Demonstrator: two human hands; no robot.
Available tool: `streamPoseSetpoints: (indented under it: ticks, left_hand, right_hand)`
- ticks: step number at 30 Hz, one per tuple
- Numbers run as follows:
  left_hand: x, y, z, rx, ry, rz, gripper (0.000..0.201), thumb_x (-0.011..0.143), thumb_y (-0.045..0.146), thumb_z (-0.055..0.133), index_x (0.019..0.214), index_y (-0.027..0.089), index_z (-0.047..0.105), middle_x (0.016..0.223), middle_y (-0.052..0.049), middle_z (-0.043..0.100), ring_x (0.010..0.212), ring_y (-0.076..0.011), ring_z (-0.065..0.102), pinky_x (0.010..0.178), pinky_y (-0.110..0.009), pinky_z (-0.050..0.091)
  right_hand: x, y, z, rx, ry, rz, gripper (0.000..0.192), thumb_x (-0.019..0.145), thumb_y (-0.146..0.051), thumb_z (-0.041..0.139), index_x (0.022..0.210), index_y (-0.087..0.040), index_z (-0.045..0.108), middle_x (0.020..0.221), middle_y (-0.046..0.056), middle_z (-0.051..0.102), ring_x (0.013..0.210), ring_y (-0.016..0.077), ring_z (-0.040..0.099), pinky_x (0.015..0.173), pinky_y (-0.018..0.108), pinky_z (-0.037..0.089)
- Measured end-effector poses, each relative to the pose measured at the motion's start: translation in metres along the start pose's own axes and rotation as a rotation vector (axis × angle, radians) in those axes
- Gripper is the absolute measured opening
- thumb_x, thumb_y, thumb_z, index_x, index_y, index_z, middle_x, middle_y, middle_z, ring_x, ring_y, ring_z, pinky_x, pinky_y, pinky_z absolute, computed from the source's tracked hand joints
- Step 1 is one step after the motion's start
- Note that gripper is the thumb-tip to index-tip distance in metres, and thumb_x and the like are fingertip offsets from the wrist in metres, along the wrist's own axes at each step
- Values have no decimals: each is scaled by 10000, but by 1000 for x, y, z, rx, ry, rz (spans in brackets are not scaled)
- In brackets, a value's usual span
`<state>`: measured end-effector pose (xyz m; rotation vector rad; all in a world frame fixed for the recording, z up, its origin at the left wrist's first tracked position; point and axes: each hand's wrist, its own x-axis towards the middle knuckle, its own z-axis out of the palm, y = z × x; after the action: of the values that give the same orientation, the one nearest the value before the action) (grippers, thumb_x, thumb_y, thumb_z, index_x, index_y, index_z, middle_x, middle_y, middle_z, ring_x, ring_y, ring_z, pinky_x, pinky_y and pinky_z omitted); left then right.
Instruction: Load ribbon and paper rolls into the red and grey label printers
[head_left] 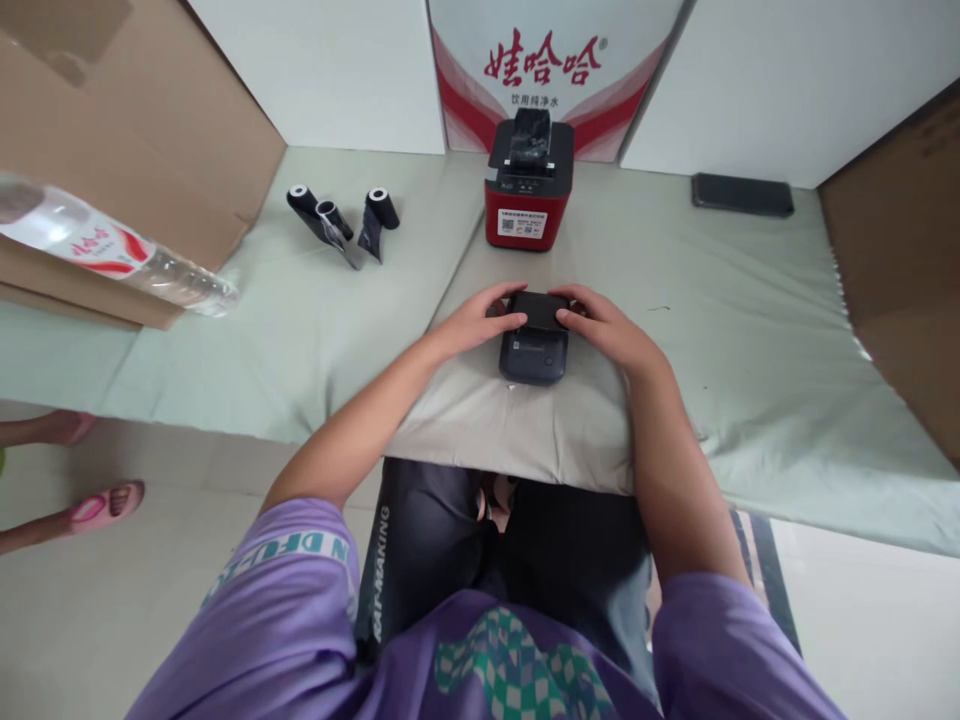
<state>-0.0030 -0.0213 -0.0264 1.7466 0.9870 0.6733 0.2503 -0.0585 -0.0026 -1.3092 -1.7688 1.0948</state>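
A small dark portable printer point(533, 358) with a round button and a small light mark on its front lies on the cloth-covered table, close to the front edge. My left hand point(480, 315) grips the left side of its black upper part, thumb on the near face and fingers bent around the far side. On the right side, my right hand point(600, 320) holds the same part in a mirrored grip. Fingertips behind the printer are partly hidden. Just beyond it stands a red and black printer point(529, 185) with black film sticking up from its top.
Several black rolls point(341, 215) with loose film ends lie to the left. A water bottle point(112, 245) and a cardboard box point(150, 110) are at far left. At back right lies a black phone-like slab point(742, 194); another box point(900, 250) stands at right. A person's sandalled foot point(105, 505) shows lower left.
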Motion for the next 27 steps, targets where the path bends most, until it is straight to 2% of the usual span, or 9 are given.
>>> streamPoseSetpoints:
  ticks: [7, 12, 15, 17, 19, 21, 23, 25, 27]
  left_hand:
    - [2, -2, -7, -2, -58, 34, 741, 858, 525, 754, 1494, 175, 602, 1383, -163, 677, 1090, -231, 661, 970, -364, 541]
    - [3, -8, -5, -19, -46, 59, 775, 867, 595, 769, 1501, 184, 595, 1341, -162, 699, 1024, -226, 672, 956, -373, 552]
    - [2, -10, 0, -78, 124, 38, 740, 896, 619, 751, 1490, 205, 600, 1368, -157, 680, 979, -212, 677, 961, -382, 553]
    - [2, -10, 3, -145, 285, 14, 632, 967, 641, 659, 1460, 249, 607, 1420, -133, 645, 951, -191, 677, 924, -366, 559]
    - [1, -8, 5, -209, 374, -7, 548, 1009, 663, 579, 1403, 284, 623, 1448, -107, 617, 919, -172, 671, 829, -325, 557]
    - [1, -5, 5, -253, 392, -24, 509, 1014, 672, 565, 1347, 295, 639, 1418, -93, 624, 876, -158, 659, 709, -274, 521]
    - [1, -2, 5, -283, 406, -35, 459, 1015, 646, 579, 1300, 294, 654, 1375, -86, 642, 825, -141, 641, 616, -238, 466]
    - [2, 0, 5, -304, 416, -44, 395, 1020, 589, 594, 1265, 287, 662, 1323, -78, 663, 779, -126, 619, 563, -220, 427]
    - [2, 1, 5, -316, 416, -61, 347, 1024, 532, 596, 1252, 280, 662, 1234, -68, 685, 746, -119, 600, 539, -211, 406]
  right_hand:
    - [3, 1, 1, 7, -63, -21, 377, 890, -483, 679, 1200, -268, 690, 1226, 61, 738, 1050, 251, 645, 1031, 447, 543]
    - [-12, 2, 9, -25, 98, 43, 407, 928, -437, 608, 1299, -273, 644, 1291, 82, 718, 1129, 266, 648, 1085, 496, 528]
    - [-40, -9, 33, -100, 268, 145, 524, 918, -363, 546, 1423, -223, 565, 1336, 142, 686, 1189, 296, 652, 1119, 554, 511]
    - [-58, -23, 61, -174, 364, 244, 716, 893, -391, 582, 1550, -146, 438, 1405, 228, 638, 1240, 355, 641, 1105, 613, 511]
    - [-67, -39, 93, -286, 454, 262, 957, 834, -484, 700, 1616, -84, 320, 1474, 303, 574, 1328, 435, 584, 1125, 675, 474]
    - [-65, -52, 123, -432, 550, 255, 1103, 780, -517, 776, 1619, -15, 265, 1554, 368, 468, 1420, 492, 491, 1174, 705, 410]
    - [-57, -59, 143, -518, 632, 281, 1121, 761, -458, 797, 1608, 18, 238, 1568, 389, 432, 1433, 495, 470, 1196, 688, 394]
    - [-49, -59, 150, -532, 679, 297, 1097, 745, -398, 790, 1601, 5, 234, 1525, 369, 476, 1406, 480, 498, 1195, 676, 403]
    - [-47, -55, 142, -496, 719, 303, 1089, 708, -360, 790, 1589, -13, 251, 1451, 334, 536, 1374, 475, 528, 1191, 668, 419]
